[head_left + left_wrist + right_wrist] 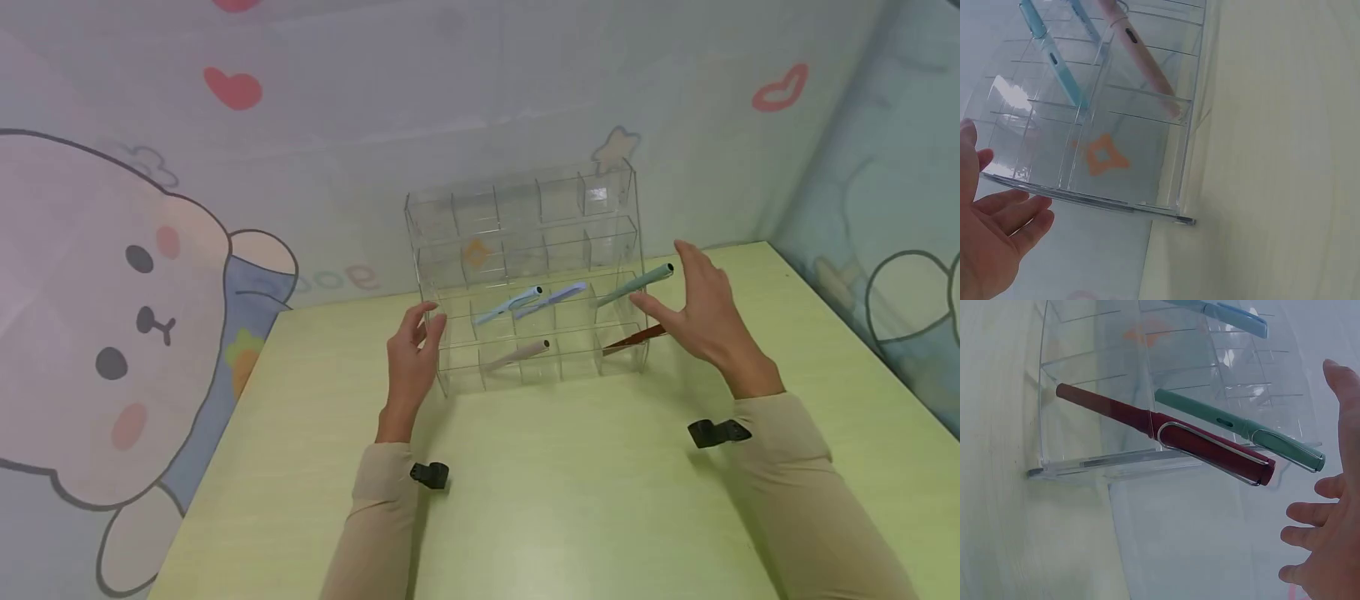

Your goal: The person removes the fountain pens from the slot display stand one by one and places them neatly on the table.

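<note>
A clear tiered pen rack (525, 342) stands on the table, its tiers divided into compartments. At its left side my left hand (411, 358) has the thumb and loosely bent fingers about the side panel's edge, without a visible firm grip. To the right, my right hand (708, 321) is spread beside a green pen (636, 285) and a dark red pen (1166, 434), holding neither. The green pen slants in the second tier from the bottom, with a light blue pen (508, 306) and a lavender pen (551, 300). A pale pink pen (1141, 56) and the red one lean in the bottom tier.
A pale yellow-green table (540, 492) carries the rack. Behind it hangs a printed backdrop (337, 150) with a cartoon bear and hearts, and another printed panel (900, 167) rises on the right. Small black camera mounts (430, 476) sit at both wrists.
</note>
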Tool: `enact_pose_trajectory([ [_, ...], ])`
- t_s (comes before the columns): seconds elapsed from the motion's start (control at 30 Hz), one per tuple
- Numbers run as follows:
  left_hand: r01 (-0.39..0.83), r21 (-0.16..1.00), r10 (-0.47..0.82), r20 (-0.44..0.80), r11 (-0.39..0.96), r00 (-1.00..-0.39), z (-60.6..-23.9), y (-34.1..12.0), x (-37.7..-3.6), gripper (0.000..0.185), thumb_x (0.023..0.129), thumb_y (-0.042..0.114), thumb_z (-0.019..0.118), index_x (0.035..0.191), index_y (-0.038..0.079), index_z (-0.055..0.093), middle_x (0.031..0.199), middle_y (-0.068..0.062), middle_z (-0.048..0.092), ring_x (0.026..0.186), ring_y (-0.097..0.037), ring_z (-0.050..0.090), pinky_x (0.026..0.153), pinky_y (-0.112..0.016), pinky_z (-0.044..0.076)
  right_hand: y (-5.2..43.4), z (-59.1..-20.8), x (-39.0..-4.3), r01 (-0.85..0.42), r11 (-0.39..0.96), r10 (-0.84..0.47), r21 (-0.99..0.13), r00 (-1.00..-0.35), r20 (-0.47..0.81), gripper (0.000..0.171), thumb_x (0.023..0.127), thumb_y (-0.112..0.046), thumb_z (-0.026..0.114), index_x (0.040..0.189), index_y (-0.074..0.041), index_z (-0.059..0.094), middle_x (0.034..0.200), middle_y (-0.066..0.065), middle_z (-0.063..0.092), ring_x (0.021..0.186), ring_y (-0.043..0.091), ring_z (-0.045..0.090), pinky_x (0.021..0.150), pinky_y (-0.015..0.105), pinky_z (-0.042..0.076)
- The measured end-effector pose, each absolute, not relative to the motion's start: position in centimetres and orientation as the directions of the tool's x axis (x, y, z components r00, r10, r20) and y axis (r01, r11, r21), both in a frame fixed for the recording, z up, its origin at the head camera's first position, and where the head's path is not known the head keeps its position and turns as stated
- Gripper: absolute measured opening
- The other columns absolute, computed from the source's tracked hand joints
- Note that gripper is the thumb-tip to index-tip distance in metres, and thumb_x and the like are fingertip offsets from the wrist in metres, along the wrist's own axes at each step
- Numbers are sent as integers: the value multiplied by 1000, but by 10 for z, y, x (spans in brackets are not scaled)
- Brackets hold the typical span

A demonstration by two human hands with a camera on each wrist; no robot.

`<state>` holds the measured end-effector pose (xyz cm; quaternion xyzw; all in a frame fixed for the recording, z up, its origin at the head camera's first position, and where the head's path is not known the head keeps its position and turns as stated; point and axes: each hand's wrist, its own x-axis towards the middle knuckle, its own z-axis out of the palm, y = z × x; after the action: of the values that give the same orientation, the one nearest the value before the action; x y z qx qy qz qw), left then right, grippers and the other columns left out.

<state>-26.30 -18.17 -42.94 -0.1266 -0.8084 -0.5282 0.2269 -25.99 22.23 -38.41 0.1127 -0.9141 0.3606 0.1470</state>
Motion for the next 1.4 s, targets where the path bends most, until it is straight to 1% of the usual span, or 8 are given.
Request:
enact_pose_trajectory([
  [0.3,442,746,-39,528,499,-848,-428,-180,-267,26,99,31,67,112,9,72,130,-20,64,133,-30,50,102,-48,47,215,-385,-257,-331,621,-76,-711,-928,365,92,95,-49,62,161,-9,10,162,19,23,148,41,18,112,69,18],
  [0.37,442,723,-32,539,532,-842,-426,-180,-267,23,98,28,68,109,8,72,102,-23,70,106,-28,66,87,-41,54,213,-383,-257,-336,620,-82,-709,-926,367,92,96,-48,62,161,-9,10,162,19,24,148,41,19,112,69,19],
  [0.4,442,707,-29,546,552,-837,-425,-180,-267,22,98,27,68,107,8,73,87,-23,67,87,-27,65,75,-39,53,212,-382,-257,-337,618,-83,-710,-926,367,91,96,-47,61,161,-9,9,161,19,24,148,41,19,112,69,19],
  [0.5,433,674,-29,558,599,-829,-422,-178,-268,20,99,26,67,105,8,73,71,-19,58,65,-22,51,61,-37,43,213,-380,-256,-336,618,-82,-710,-927,367,90,97,-47,60,161,-10,8,161,19,25,149,40,18,113,68,19],
  [0.53,425,675,-32,553,603,-833,-421,-178,-268,20,99,26,66,105,8,73,71,-19,57,62,-23,51,60,-37,43,212,-379,-256,-336,618,-81,-711,-926,368,90,97,-47,60,161,-10,8,161,19,25,149,40,19,113,67,19],
  [0.7,376,700,-67,517,608,-854,-421,-176,-266,18,99,24,67,102,8,73,112,-15,72,97,-35,71,85,-49,57,212,-380,-254,-327,609,-65,-723,-928,366,90,97,-45,61,161,-10,8,160,18,27,148,40,21,112,68,20],
  [1.07,373,707,-85,520,600,-850,-415,-177,-267,18,99,21,66,100,5,72,115,-20,70,107,-42,67,92,-50,54,203,-384,-264,-383,604,-20,-699,-884,467,83,94,-27,71,156,-1,22,142,20,50,137,41,39,109,63,31],
  [1.4,352,707,-76,496,613,-865,-417,-175,-266,18,100,21,65,101,4,71,117,-20,70,110,-40,66,93,-48,54,197,-389,-261,-374,631,-19,-679,-883,469,76,96,-20,69,154,2,26,133,29,53,134,48,41,108,65,31],
])
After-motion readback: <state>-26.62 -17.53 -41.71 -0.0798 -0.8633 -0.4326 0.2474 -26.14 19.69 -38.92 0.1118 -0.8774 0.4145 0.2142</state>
